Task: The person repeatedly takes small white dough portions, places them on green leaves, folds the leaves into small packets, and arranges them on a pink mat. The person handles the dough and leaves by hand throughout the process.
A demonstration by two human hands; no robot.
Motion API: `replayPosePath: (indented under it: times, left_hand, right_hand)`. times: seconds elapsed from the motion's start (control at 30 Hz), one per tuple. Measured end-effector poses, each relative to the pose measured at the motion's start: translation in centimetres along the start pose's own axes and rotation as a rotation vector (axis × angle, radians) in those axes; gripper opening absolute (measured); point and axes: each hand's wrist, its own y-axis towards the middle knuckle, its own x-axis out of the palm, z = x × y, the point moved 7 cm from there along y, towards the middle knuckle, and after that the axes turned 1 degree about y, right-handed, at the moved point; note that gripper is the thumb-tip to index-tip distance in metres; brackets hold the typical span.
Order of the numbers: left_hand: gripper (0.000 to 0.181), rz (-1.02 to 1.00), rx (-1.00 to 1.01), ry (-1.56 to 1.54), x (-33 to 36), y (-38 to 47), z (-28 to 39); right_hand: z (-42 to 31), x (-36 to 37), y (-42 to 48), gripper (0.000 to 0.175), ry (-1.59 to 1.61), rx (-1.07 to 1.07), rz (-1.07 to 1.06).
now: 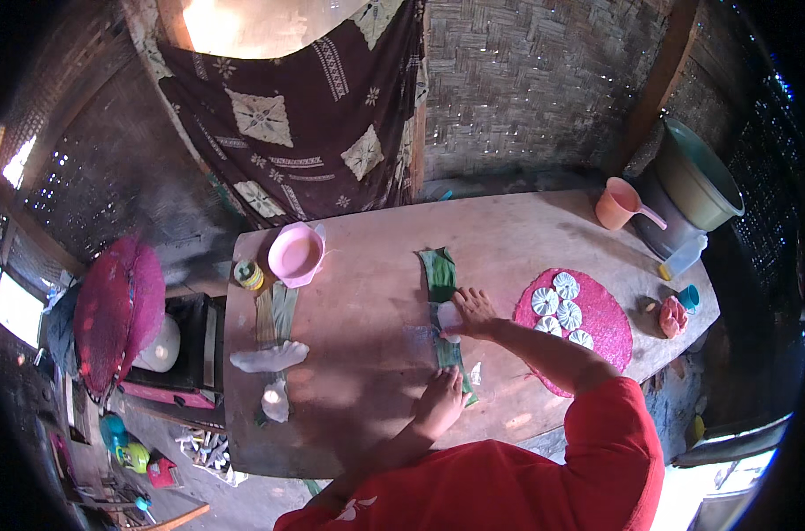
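Observation:
A strip of green leaf (442, 269) runs lengthwise across the table before me. On it lies a translucent white lump (449, 317), its material unclear. My right hand (474, 314) is over the leaf at the lump's right side, thumb and fingers on either side of the lump. Nearer to my body, my left hand (440, 399) has its bent fingertips at the near end of the strip; whether they pinch the leaf is hidden. To the right, a round pink mat (601, 312) bears several white fluted discs (569, 314), partly below my right forearm.
A pink bowl (297, 253), a yellow can (249, 275) and white lumps (269, 357) are at the table's left. A pink dipper (618, 202), plastic bottle (684, 257), teal cup (688, 299) and large basin (698, 176) are at the right. A stove (170, 393) stands beyond the left edge.

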Motion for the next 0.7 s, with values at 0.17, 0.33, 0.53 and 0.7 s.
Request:
replayPosePath:
  times: [0.17, 0.33, 0.53, 0.7]
  left_hand:
    - [0.051, -0.031, 0.056, 0.146, 0.8, 0.1, 0.2]
    - [0.051, -0.039, 0.038, 0.109, 0.9, 0.1, -0.1]
    - [0.050, -0.013, 0.091, 0.100, 0.0, 0.0, 0.1]
    - [0.051, 0.031, 0.067, 0.148, -0.3, -0.4, 0.2]
  right_hand:
    - [3.0, -0.1, 4.8, 0.086, -0.042, 0.087, 0.015]
    - [5.7, -1.4, 9.1, 0.084, 0.005, 0.251, 0.033]
    - [7.4, -2.2, 11.5, 0.090, 0.139, 0.519, -0.119]
    - [3.5, 0.1, 6.9, 0.086, 0.554, 0.311, -0.464]
